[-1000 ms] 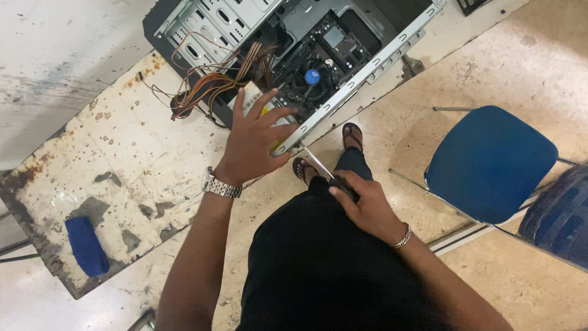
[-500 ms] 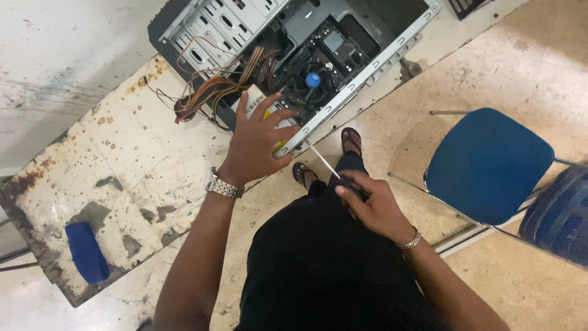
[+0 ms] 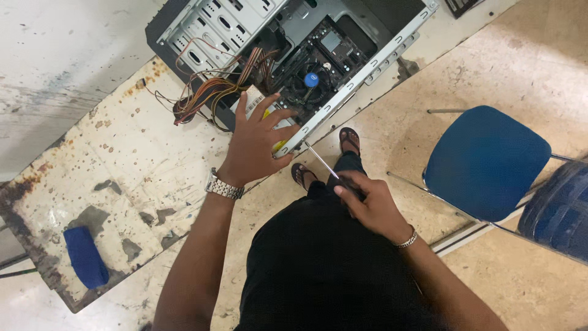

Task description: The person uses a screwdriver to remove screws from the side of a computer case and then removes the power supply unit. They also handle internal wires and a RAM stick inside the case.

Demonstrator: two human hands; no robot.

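Left hand (image 3: 254, 144) is pressing flat, fingers spread, on the open computer case (image 3: 294, 55); right hand (image 3: 370, 205) is gripping a screwdriver (image 3: 324, 164), tip apparently at the case edge. Keep the shaft square.

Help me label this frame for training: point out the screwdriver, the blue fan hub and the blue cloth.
screwdriver (image 3: 321, 160): head view, middle of its metal shaft.
blue fan hub (image 3: 312, 79): head view, centre of the round hub inside the computer case.
blue cloth (image 3: 84, 257): head view, middle of the folded cloth.

A repair workshop: opened computer case (image 3: 294, 55) (wires showing) on stained table (image 3: 92, 159)
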